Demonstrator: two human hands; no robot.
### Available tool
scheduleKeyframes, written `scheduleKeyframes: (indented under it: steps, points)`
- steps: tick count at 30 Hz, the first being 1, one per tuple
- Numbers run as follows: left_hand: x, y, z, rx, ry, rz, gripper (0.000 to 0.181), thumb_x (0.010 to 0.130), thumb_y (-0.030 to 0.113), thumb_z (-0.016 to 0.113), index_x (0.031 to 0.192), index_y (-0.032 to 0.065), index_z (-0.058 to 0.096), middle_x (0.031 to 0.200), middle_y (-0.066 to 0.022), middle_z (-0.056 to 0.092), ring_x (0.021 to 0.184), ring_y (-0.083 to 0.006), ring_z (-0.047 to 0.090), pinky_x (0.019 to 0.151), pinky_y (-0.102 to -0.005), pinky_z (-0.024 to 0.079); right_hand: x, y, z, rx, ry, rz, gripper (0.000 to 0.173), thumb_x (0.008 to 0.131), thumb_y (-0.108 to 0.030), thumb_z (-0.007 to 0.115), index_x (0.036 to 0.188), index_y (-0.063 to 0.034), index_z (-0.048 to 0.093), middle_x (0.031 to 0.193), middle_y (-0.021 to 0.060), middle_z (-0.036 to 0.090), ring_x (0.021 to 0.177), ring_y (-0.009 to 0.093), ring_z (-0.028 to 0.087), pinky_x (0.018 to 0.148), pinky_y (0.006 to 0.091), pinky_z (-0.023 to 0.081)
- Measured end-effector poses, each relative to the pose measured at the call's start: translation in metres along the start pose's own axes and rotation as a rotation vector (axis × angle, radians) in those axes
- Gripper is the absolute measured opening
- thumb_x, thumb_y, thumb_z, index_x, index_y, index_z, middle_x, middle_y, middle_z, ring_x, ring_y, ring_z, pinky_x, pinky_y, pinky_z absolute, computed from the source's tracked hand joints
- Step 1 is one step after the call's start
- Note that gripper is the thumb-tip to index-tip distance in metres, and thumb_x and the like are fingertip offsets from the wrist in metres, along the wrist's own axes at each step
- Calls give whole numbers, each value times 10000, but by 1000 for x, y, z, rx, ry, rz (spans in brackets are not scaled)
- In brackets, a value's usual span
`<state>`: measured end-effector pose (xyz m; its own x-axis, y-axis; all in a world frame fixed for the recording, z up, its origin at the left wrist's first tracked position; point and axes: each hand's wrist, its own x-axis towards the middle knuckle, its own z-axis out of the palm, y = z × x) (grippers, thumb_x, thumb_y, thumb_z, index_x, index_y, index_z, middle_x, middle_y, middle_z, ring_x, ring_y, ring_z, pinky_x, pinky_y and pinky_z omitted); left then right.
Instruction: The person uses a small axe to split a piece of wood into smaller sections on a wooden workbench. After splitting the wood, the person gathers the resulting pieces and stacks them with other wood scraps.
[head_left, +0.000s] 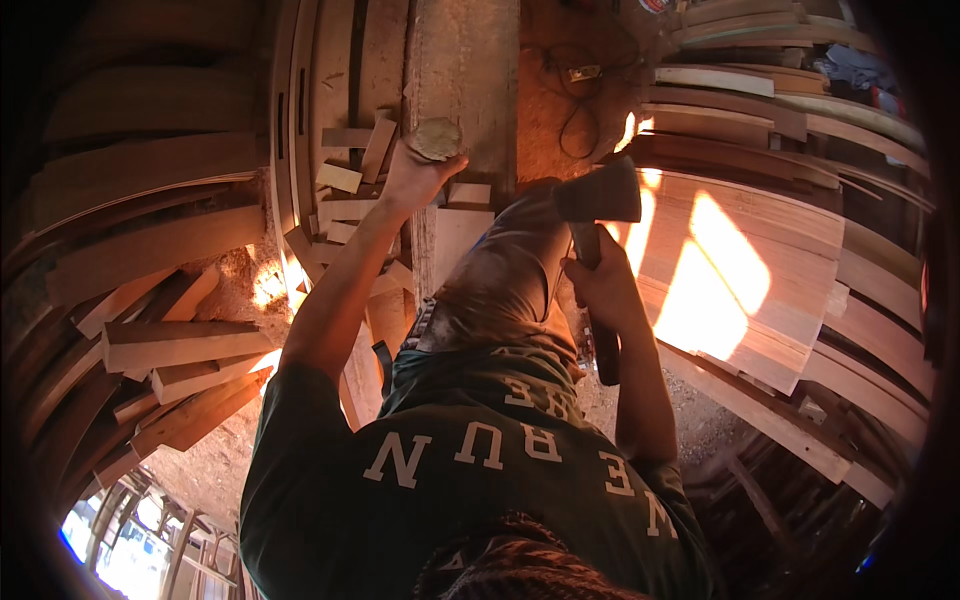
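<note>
My left hand (414, 180) is wrapped around a round piece of wood (435, 139). Its pale, rough end faces up at me, and the lower part is hidden. Beneath it runs a thick wooden beam (465, 67), though I cannot tell whether the piece touches it. In my right hand (601, 283) is a hatchet, gripped partway along its wooden handle (606, 352). The dark, broad hatchet head (598, 192) is raised above my bent leg (502, 277), which lies across the beam.
Small wood offcuts (349, 178) lie left of the beam. Stacked timber (172, 349) lies farther left. A sunlit wooden panel (795, 270) and boards (720, 124) lie at the right. A power cord with a socket block (585, 73) rests on the sawdust-covered floor.
</note>
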<state>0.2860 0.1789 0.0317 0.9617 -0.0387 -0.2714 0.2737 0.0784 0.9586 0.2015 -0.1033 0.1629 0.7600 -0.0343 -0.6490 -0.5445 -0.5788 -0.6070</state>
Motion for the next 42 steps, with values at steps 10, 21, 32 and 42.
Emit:
scheduleKeyframes:
  steps: [10, 21, 32, 42]
  points:
    - [1, -8, -24, -139, 4, -6, 172, 849, 30, 819, 894, 62, 656, 802, 11, 632, 767, -106, 608, 729, -310, 512, -30, -200, -90, 147, 450, -631, 229, 902, -83, 757, 1066, -73, 598, 673, -6, 598, 493, 72, 508, 483, 240, 417]
    - [-5, -9, -13, 177, 12, 121, 251, 809, 64, 873, 912, 37, 646, 841, -6, 672, 780, -102, 610, 711, -302, 516, 67, -73, 21, -413, -3, -515, 470, 880, -135, 669, 1318, -45, 524, 1028, 315, 690, 1003, 485, 669, 809, 549, 526]
    - [-5, 5, -33, 184, -234, 62, 295, 775, 4, 863, 833, 84, 584, 796, 19, 585, 722, -103, 517, 656, -287, 456, 20, 20, -5, -141, -63, -4, 461, 843, -97, 750, 1257, -2, 570, 1002, 190, 688, 901, 283, 682, 791, 430, 532]
    - [-27, 41, -4, 273, -58, 274, 177, 805, -14, 781, 898, 30, 637, 814, -47, 667, 712, -155, 616, 657, -326, 510, 19, 51, 1, -96, -75, 34, 496, 850, -96, 754, 1298, -11, 559, 949, 135, 673, 745, 209, 670, 655, 379, 547]
